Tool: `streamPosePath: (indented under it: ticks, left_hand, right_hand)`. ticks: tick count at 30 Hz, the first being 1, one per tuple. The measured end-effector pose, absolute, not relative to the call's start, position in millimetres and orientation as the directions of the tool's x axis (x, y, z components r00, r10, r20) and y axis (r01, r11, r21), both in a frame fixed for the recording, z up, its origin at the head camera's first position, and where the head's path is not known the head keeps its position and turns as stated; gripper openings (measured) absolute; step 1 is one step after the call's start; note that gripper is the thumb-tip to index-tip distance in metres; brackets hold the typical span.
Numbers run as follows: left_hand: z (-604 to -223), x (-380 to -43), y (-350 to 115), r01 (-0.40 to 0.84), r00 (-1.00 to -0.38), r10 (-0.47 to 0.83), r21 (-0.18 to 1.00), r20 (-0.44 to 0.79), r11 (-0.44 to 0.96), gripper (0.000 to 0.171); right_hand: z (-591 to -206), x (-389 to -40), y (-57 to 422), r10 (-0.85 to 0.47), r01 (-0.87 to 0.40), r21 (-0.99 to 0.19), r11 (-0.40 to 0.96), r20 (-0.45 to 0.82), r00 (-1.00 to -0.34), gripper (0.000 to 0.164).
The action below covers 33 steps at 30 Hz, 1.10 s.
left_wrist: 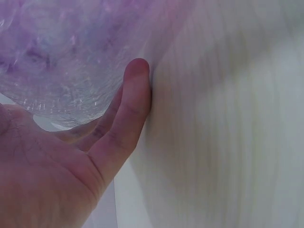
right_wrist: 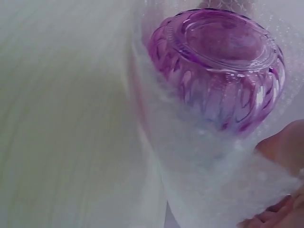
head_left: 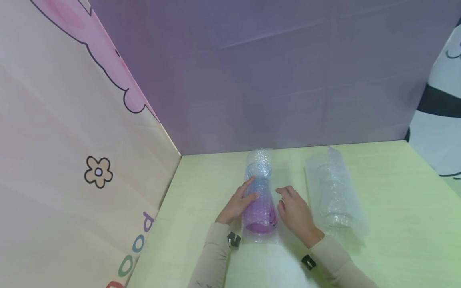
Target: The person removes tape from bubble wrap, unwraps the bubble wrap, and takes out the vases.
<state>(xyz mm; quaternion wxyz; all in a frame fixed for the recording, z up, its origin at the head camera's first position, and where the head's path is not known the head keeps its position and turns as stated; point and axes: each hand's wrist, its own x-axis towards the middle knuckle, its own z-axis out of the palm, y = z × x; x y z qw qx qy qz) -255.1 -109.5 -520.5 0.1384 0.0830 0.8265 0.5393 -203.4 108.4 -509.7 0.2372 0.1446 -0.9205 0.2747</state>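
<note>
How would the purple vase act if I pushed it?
The purple vase would probably roll or wobble, since it's lying on its side and looks round. It may break easily if dropped, because it looks like shiny glass. The bubble wrap around it should give some cushion, with its soft-looking bubbles.

Forearms [head_left: 212, 260] extend forward, hands apart.
Left hand [head_left: 235, 206] spreads its thumb; right hand [head_left: 296, 214] pinches with bent fingers.

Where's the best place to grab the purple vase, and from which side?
Probably its narrow neck, through the bubble wrap, from above and the right: the vase lies on its side, slimmer there than at the base, and the left hand holds its left.
</note>
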Motion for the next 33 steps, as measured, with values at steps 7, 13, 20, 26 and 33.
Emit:
streamPosePath:
  ticks: [7,13,20,26,33]
  left_hand:
    - [-520.7,-254.9,-109.7,-0.011,-0.947,0.289,0.916,-0.138,0.401,0.062]
    - [-520.8,-254.8,-110.6,0.001,-0.947,0.295,0.916,-0.128,0.401,0.062]
    - [-522.2,-255.5,-111.5,0.019,-0.945,0.308,0.917,-0.114,0.399,0.063]
    - [-523.8,-256.6,-112.0,0.019,-0.944,0.308,0.918,-0.114,0.397,0.065]
    - [-523.2,-255.8,-112.4,0.012,-0.944,0.308,0.922,-0.117,0.388,0.064]
  right_hand:
    - [-518.6,-203.7,110.3,-0.132,-0.340,-0.471,0.814,0.419,-0.898,0.039]
    - [-526.4,-204.9,112.8,-0.153,-0.341,-0.460,0.820,0.398,-0.905,0.041]
    - [-529.3,-205.0,114.5,-0.166,-0.345,-0.453,0.822,0.388,-0.906,0.045]
    - [-531.9,-206.1,115.5,-0.170,-0.329,-0.455,0.827,0.357,-0.919,0.049]
    - [-534.1,-208.8,117.1,-0.188,-0.330,-0.453,0.828,0.331,-0.925,0.051]
